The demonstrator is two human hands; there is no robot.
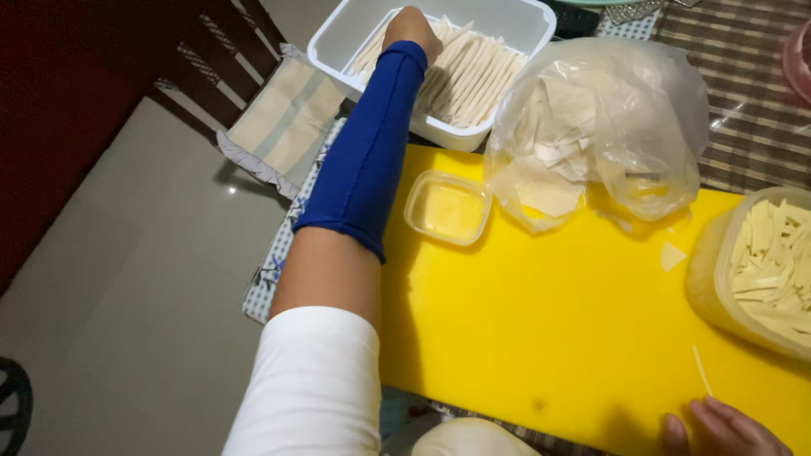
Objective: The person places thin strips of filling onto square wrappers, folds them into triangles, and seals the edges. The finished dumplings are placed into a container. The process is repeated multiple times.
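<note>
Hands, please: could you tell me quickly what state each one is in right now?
Left hand: in the white tub on the pale rolled sticks; grip cannot be told.
Right hand: pinching a thin pale stick.

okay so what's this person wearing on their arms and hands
The left arm wears a snug royal-blue forearm sleeve with a stitched seam, running from wrist to near the elbow, and a white shirt sleeve above it. The left hand is bare. The right hand, only partly visible, shows no glove or ring.
</note>
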